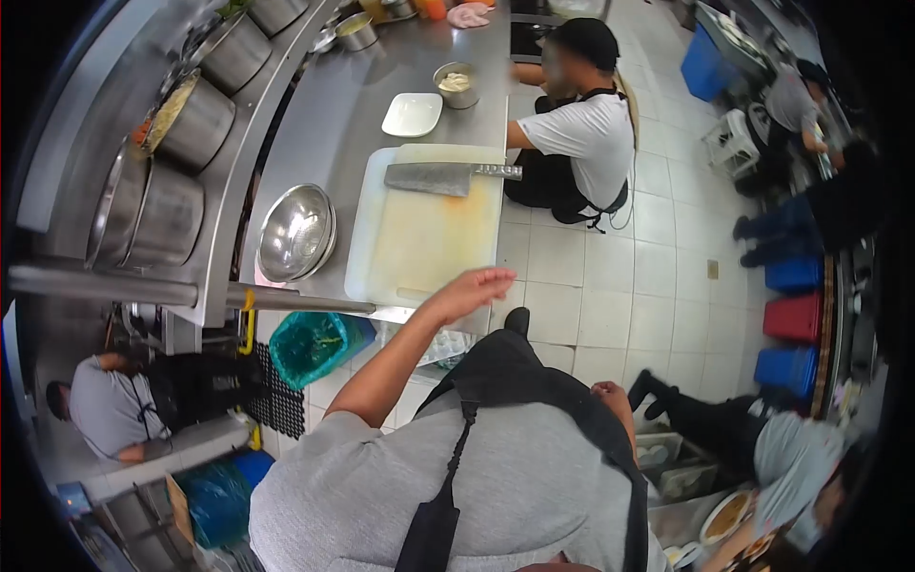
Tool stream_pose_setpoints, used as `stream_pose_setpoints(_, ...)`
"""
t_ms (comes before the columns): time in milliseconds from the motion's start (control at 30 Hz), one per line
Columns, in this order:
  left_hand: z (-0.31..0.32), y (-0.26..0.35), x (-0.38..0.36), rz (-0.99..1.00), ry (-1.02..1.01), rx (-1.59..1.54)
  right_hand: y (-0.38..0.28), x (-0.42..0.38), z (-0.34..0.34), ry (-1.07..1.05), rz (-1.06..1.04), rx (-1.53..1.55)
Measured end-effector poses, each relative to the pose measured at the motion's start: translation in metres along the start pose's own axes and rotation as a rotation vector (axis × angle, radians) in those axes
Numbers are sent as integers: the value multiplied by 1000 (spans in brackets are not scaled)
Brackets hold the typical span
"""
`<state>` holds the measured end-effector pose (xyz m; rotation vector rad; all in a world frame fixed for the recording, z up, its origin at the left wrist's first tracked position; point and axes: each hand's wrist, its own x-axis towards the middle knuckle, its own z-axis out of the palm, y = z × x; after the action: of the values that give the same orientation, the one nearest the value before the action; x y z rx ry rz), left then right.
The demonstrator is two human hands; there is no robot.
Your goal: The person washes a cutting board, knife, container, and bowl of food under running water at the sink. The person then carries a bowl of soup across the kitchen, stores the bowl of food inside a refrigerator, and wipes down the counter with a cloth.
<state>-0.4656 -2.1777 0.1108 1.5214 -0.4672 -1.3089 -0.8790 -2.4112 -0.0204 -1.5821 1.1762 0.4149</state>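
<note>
My left hand [474, 294] is in front of me, just off the near right corner of a white cutting board [429, 243]. Its fingers are stretched out and hold nothing. On the far part of the board lies a cleaver [429, 178], its metal handle pointing right past the board's edge. Yellow-orange stains mark the board's surface. My right hand [612, 393] hangs low by my right side with its fingers curled in; I see nothing in it. Left of the board sit stacked metal bowls or strainers [295, 232]. Beyond it is a white square dish [413, 114].
A metal bowl with pale food [457, 86] stands by the table's right edge. One person [581, 124] crouches there; others work at right and left. Large pots [195, 119] line the left shelf. A green-lined bin [310, 348] stands below the table's near end.
</note>
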Motion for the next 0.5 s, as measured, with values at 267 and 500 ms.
stream_pose_setpoints(267, -48, 88, 132, 540, 738, 1022, -24, 101, -95, -64, 184, 74)
stream_pose_setpoints(500, -42, 108, 162, 221, 740, 882, -27, 218, -169, -210, 63, 36)
